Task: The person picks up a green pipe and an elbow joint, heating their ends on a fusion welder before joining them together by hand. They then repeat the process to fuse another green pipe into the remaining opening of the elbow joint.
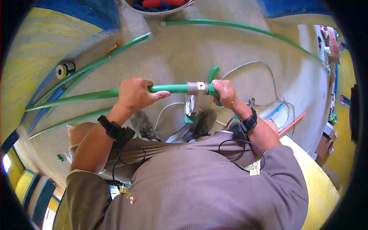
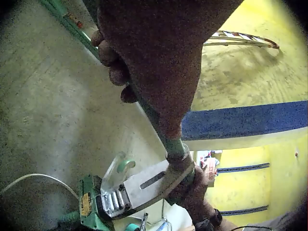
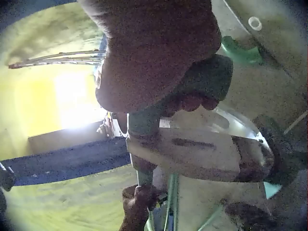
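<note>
My left hand [image 1: 134,93] grips a long green plastic pipe [image 1: 174,89], its thumb stretched along it. The pipe's end meets the grey round socket [image 1: 192,88] of a pipe fusion welder. In the left wrist view, the welder shows a flat slotted metal plate [image 2: 147,183] and a green body [image 2: 91,204]. On the socket's other side my right hand [image 1: 227,93] grips a green pipe fitting [image 3: 207,77], its fingers curled round it. Both hands hold their pieces in line through the welder, which stands between the person's shoes [image 1: 207,120].
More green pipes [image 1: 245,27] lie across the floor, several at the left. A curved green piece [image 1: 213,73] lies beyond the right hand. A grey cable [image 1: 264,65] loops at the right. A bucket [image 1: 157,11] stands at the far side, and a tape roll [image 1: 65,70] at left.
</note>
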`<move>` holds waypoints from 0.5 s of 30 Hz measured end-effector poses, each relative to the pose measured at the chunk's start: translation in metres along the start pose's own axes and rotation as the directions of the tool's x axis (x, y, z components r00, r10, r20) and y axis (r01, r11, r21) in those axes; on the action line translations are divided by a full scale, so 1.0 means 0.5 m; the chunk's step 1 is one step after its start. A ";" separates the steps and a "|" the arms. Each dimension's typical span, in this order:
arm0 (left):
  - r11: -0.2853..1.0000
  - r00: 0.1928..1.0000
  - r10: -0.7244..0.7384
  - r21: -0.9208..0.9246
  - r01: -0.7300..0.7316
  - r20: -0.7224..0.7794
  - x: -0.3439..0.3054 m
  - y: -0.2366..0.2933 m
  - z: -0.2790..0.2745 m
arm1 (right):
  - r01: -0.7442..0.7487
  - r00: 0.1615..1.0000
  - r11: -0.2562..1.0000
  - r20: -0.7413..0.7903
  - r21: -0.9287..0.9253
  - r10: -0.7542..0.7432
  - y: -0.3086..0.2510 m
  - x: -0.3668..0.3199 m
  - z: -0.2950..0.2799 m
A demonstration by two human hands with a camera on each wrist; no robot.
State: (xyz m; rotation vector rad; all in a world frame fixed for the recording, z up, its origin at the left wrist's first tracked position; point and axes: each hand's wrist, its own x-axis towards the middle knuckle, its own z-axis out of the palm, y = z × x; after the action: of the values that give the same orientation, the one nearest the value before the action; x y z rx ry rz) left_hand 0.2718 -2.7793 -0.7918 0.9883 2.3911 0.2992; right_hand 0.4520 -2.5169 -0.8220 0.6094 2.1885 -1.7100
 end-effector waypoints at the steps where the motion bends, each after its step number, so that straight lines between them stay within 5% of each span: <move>1: 1.000 1.000 0.009 -0.014 -0.010 -0.019 -0.001 -0.001 0.001 | 0.004 1.000 1.000 0.002 -0.004 -0.004 0.002 0.001 0.000; 11: 1.000 1.000 0.024 -0.008 -0.023 0.013 0.002 -0.003 -0.007 | 0.028 1.000 0.998 -0.005 -0.049 -0.029 -0.007 0.009 -0.015; 15: 0.996 0.956 0.083 -0.043 -0.074 0.283 0.025 -0.026 -0.026 | 0.046 0.997 0.997 0.069 -0.058 -0.042 0.008 0.013 -0.024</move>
State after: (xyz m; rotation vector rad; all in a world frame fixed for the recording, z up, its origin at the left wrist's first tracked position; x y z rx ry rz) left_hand 0.2498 -2.7798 -0.7911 1.0375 2.0850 0.2075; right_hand 0.4486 -2.5037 -0.8252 0.4849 2.2125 -1.6550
